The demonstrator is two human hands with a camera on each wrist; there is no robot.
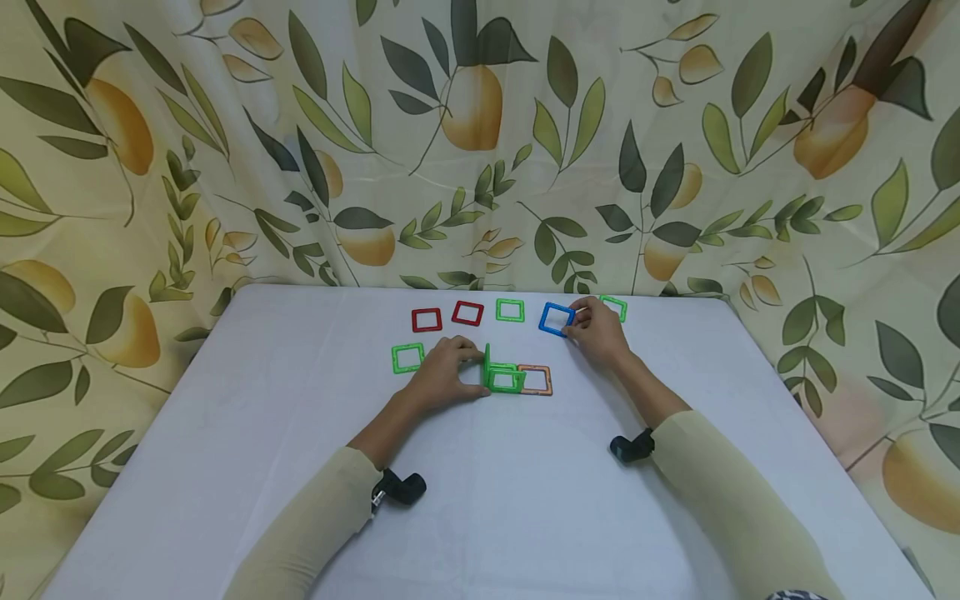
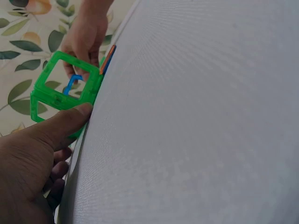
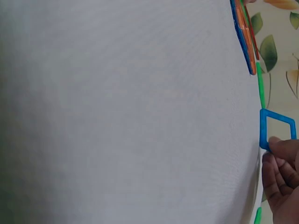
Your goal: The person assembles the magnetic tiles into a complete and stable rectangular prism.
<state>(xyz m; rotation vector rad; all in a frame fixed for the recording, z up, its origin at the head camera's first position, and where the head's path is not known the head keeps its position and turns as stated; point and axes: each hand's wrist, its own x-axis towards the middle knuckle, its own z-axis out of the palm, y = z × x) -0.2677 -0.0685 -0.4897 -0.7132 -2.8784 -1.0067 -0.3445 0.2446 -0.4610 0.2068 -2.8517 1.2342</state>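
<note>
In the head view, my left hand [image 1: 442, 372] grips the left side of a small build of green magnetic tiles [image 1: 504, 381], its thumb at the near edge. One green tile [image 1: 487, 367] of the build stands upright. An orange square tile [image 1: 537, 392] lies flat against the build's right side. The left wrist view shows my thumb [image 2: 70, 122] on the green frames [image 2: 39, 91]. Farther right, my right hand [image 1: 600, 332] pinches a blue square tile [image 1: 553, 330] by its right edge; the right wrist view shows this blue tile [image 3: 263, 128] tilted up between thumb and fingers.
Two red square tiles, one left [image 1: 427, 330] and one right [image 1: 467, 323], and a green tile [image 1: 510, 320] lie along the back of the white table [image 1: 480, 500]. Another green tile [image 1: 397, 359] lies by my left hand; one more [image 1: 621, 307] lies behind my right hand. A patterned curtain [image 1: 480, 208] hangs behind.
</note>
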